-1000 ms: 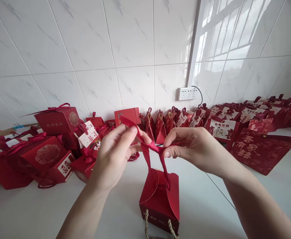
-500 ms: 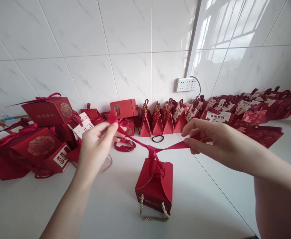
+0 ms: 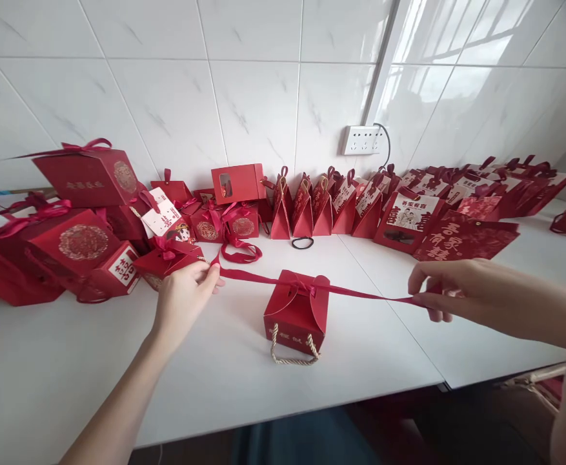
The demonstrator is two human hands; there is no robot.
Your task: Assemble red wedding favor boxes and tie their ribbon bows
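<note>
A small red gift box point(image 3: 290, 313) stands upright on the white table, its curved top flaps folded in and a twisted rope handle point(image 3: 293, 360) hanging at its front. A red ribbon point(image 3: 360, 292) is knotted at the top of the box and stretches tight to both sides. My left hand point(image 3: 188, 287) pinches one ribbon end, left of the box. On the right, my right hand point(image 3: 450, 290) grips the other end between thumb and fingers.
Stacked red gift boxes point(image 3: 84, 242) crowd the left side. Several triangular boxes point(image 3: 303, 213) and many red bags point(image 3: 466, 236) line the tiled wall. A black hair tie point(image 3: 303, 243) and a loose coil of ribbon point(image 3: 241, 252) lie behind the box. A power socket point(image 3: 363, 140) is on the wall.
My hands have moved apart and lower, pulling the ribbon out nearly straight. Its crossing has tightened down onto the box top. The view has tilted downward, showing the table's front edge.
</note>
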